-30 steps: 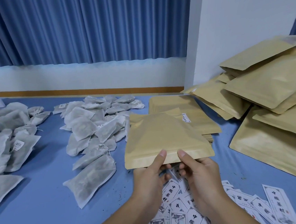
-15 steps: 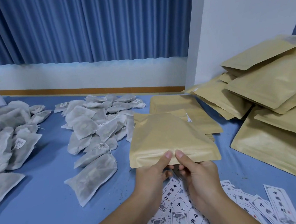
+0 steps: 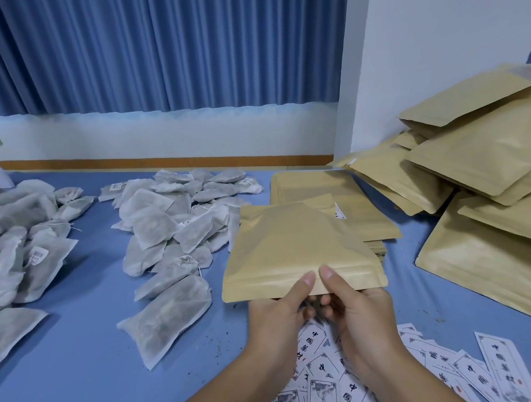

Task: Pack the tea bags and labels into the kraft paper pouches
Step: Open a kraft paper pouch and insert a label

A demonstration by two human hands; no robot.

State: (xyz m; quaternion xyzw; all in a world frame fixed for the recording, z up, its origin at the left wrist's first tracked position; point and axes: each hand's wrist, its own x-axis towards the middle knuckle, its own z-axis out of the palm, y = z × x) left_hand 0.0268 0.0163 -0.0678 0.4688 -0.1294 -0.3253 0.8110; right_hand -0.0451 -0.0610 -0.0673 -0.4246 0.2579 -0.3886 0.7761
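The near edge of a pouch (image 3: 294,246) is pinched by both hands. The left hand (image 3: 275,316) and the right hand (image 3: 362,311) are placed side by side, each thumb is pressed on top of the edge, and the curled fingers are tucked under it. The two thumbs are almost touching at the middle of the edge. The pouch is held above the table (image 3: 79,364), roughly level, with its far end turned away from the person. A small white corner is seen at its far right side; whether it is inside the pouch cannot be told

Under the hands and wrists, labels (image 3: 324,389) are spread on the table, many of them overlapping. Just behind the held pouch a flat stack (image 3: 369,216) of empty pouches is laid. To the left of the pouch, tea bags (image 3: 175,222) are heaped on the table, and a second heap (image 3: 12,244) is seen further left, cut by the frame edge. On the right, a pile (image 3: 487,160) of bulging pouches is stacked loosely beside the white wall (image 3: 436,38). Behind the table a blue curtain (image 3: 161,45) is hung
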